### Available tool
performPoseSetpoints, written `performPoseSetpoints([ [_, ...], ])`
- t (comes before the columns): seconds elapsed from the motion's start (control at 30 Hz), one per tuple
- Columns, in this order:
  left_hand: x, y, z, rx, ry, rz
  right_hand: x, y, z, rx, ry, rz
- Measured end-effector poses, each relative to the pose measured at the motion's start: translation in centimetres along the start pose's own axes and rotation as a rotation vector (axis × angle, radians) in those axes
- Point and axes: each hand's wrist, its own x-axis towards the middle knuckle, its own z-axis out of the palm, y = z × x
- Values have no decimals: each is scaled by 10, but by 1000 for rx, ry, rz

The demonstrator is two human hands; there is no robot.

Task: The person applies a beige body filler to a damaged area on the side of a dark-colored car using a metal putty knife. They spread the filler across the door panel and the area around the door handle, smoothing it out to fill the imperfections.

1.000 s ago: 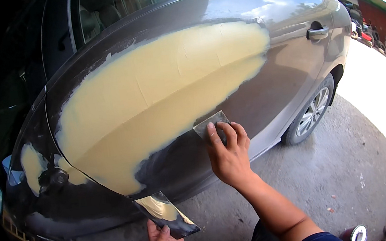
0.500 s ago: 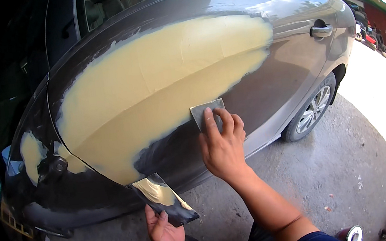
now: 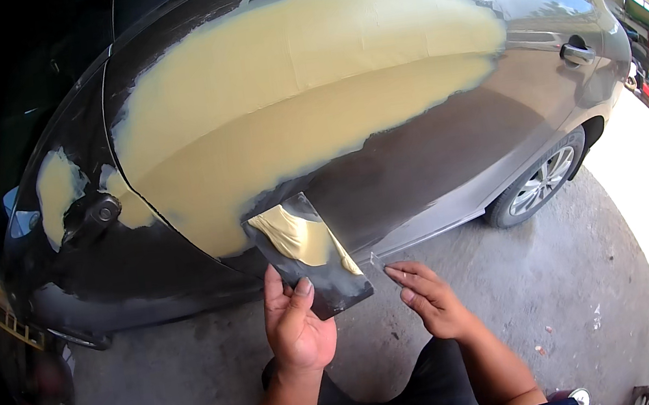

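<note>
My left hand (image 3: 301, 333) grips the lower edge of a dark flat mixing board (image 3: 334, 287), tilted in front of the car. Cream body filler (image 3: 289, 236) is heaped over its upper part, with a ridge along the right edge. To the right of the board, my right hand (image 3: 434, 303) pinches a thin spreader (image 3: 377, 263) seen nearly edge-on, apart from board and car. Behind both stands a dark grey car door (image 3: 432, 147), its middle covered by a wide smooth patch of cream filler (image 3: 248, 122). Smaller patches surround the black handle (image 3: 97, 216) at left.
The car's rear wheel (image 3: 539, 182) and rear door handle (image 3: 577, 52) are on the right. Grey concrete floor (image 3: 532, 282) lies below the car, sunlit at far right. A can (image 3: 581, 398) sits near the bottom edge beside my right arm.
My right hand has come away from the door surface, moving down and right with the spreader turned edge-on. The board in my left hand appears higher and farther right; the view has shifted too.
</note>
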Motion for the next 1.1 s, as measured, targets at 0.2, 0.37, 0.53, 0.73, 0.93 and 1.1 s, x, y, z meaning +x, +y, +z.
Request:
performPoseSetpoints([
  [0.2, 1, -14, -1, 82, -11, 149, -17, -3, -9, 864, 235, 161],
  [0.37, -2, -35, 5, 77, -230, 134, -10, -4, 3, 634, 130, 290],
  [0.53, -4, -26, -11, 826, -500, 84, 6, -7, -15, 600, 130, 169],
  [0.73, 17, -22, -23, 1273, -665, 111, 12, -32, -58, 389, 144, -50],
  [0.93, 22, -38, -59, 319, -531, -336, 33, -59, -61, -12, -221, -335],
  [1.1, 20, -36, -31, 311, -482, -316, 30, -29, -77, -525, -92, -129],
])
